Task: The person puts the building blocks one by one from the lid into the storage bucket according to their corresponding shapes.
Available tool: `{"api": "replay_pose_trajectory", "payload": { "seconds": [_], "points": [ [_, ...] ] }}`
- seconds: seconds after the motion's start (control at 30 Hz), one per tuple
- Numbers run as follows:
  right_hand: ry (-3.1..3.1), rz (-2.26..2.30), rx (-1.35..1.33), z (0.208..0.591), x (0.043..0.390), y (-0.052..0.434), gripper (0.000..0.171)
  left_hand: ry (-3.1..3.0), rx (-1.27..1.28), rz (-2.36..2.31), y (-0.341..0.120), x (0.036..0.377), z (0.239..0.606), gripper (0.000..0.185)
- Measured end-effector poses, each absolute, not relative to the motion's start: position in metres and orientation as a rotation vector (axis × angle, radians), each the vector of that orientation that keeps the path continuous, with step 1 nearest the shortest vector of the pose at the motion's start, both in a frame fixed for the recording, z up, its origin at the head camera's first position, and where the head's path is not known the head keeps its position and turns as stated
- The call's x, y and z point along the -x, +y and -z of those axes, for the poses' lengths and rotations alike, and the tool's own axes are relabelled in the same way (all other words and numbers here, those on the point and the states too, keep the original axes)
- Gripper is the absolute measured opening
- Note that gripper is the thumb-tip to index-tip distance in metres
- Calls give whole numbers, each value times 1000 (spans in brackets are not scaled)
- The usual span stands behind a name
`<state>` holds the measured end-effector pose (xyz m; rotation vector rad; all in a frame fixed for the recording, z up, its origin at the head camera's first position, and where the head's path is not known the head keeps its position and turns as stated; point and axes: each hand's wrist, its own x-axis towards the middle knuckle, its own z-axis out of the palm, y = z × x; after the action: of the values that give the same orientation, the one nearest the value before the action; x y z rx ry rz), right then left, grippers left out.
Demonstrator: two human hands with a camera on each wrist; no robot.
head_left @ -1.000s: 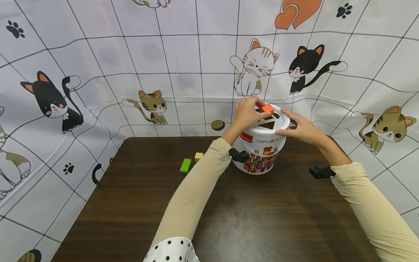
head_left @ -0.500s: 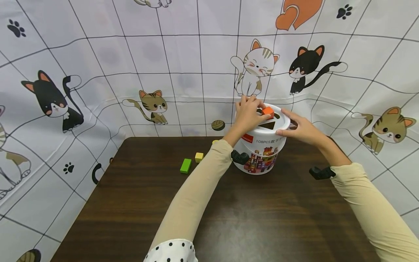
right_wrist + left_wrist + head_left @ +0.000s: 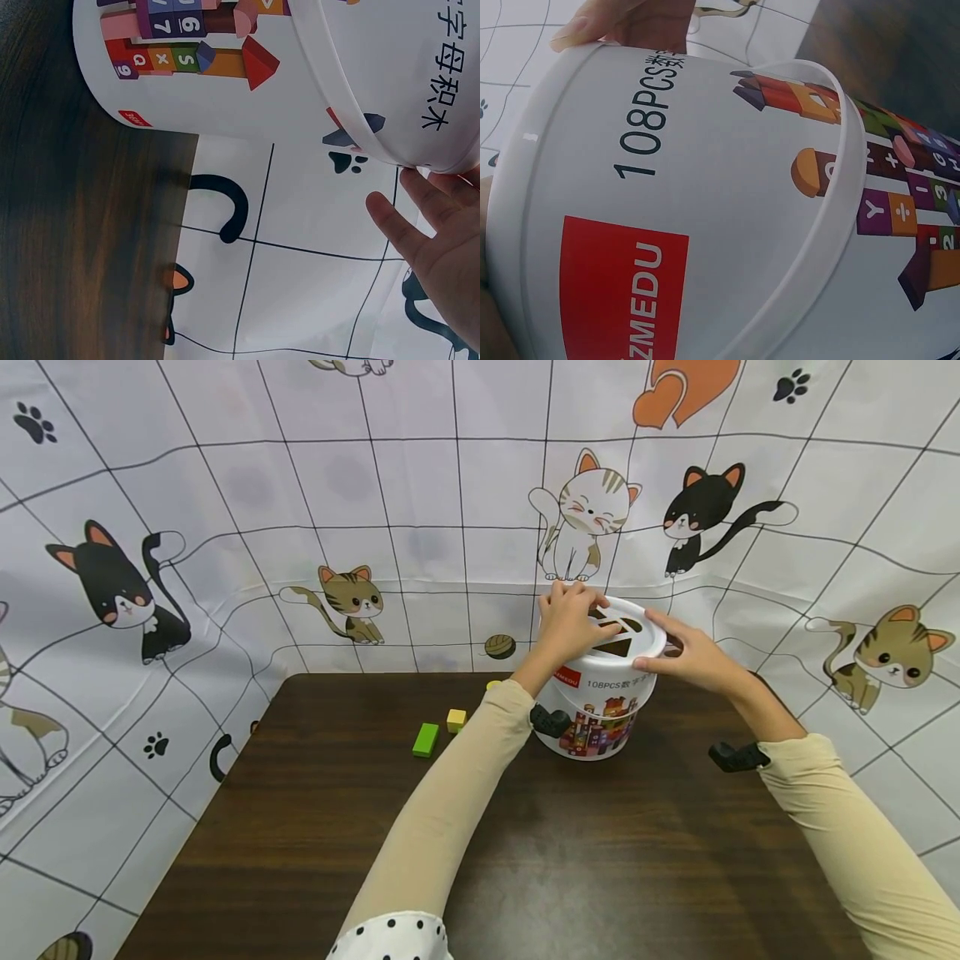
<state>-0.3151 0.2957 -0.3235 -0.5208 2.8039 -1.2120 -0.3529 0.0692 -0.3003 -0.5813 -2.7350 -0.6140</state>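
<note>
The left hand was over the left side of the white lid, its thumb straight and moderately apart from the bent fingers. The right hand held the lid's right rim, thumb at the front and fingers spread toward the back. The lid sat on the bucket, which stood upright close to the far edge of the worktop, right of that edge's middle. The bucket bore a red label and the print 108PCS; its white handle lay across the front.

Left of the bucket, 1 green block lay near the far edge, left of its middle, with 1 yellow block just beside it. 1 yellow piece, partly hidden by the left sleeve, was at the far edge. Beyond that edge rose a white sheet printed with cats.
</note>
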Motion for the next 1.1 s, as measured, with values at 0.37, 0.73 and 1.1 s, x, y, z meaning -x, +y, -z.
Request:
{"api": "replay_pose_trajectory", "payload": {
  "seconds": [0.37,0.73,1.1],
  "points": [
    [2803,1204,516,328,317,298,96,-2649,566,695,69,352,306,37],
    [2786,1226,500,326,317,296,96,-2566,627,727,63,350,306,31],
    [2768,1251,487,324,318,297,97,-2463,644,960,41,350,309,24]
  ]
}}
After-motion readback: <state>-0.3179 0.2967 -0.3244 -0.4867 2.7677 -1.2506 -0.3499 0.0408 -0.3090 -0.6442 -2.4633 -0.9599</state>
